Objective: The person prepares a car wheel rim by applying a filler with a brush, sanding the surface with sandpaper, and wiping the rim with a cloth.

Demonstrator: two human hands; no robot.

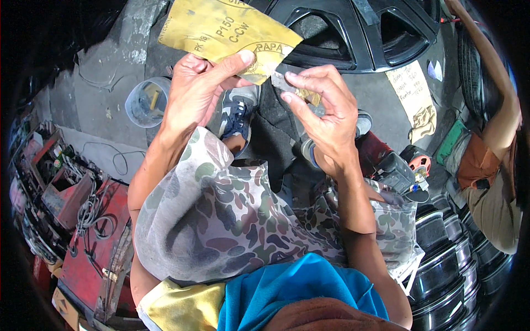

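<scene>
My left hand [207, 83] pinches a yellow sheet of sandpaper [221, 33] between thumb and fingers, its printed back facing up. The sheet's lower right corner reaches close to my right hand [326, 102]. Between the right thumb and fingertips is a small worn scrap of sandpaper [282, 84], grey on one part and yellowish on another. Whether the scrap touches the sheet I cannot tell. Just beyond both hands a glossy black wheel rim [353, 60] lies on the floor.
A translucent tub [135, 105] with a yellowish piece inside stands left. A red toolbox [94, 237] with cables is at lower left. Handwritten brown paper [411, 96] lies right of the rim. Stacked rims [441, 248] and another person's arm [499, 83] are on the right.
</scene>
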